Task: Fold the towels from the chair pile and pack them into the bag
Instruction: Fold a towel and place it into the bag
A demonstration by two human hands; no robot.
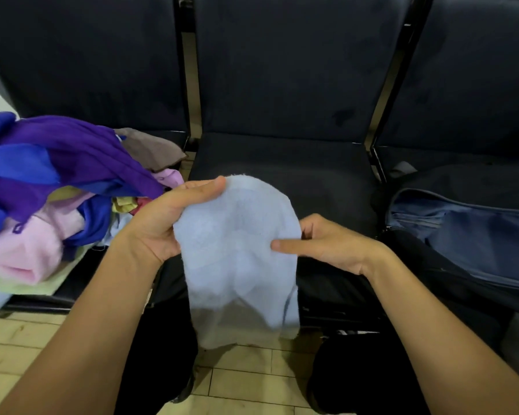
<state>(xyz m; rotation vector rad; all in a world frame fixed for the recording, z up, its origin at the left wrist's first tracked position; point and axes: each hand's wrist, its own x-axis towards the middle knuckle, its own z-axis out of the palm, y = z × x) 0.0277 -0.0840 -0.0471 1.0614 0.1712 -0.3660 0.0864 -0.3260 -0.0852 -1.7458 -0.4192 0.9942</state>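
Note:
A light blue towel (240,259) hangs in front of me over the edge of the middle chair seat (282,163). My left hand (162,217) holds its upper left edge, thumb on the front and fingers behind the cloth. My right hand (321,241) pinches its right edge, thumb across the front. The towel's lower end dangles toward the floor. On the left chair lies the pile of towels (51,187) in purple, blue, pink, brown and yellow. A dark blue bag (468,235) lies unzipped on the right chair.
Three dark padded chairs stand in a row with metal frames between them. My legs in dark trousers (363,369) are below the towel. The floor (21,342) is pale tile.

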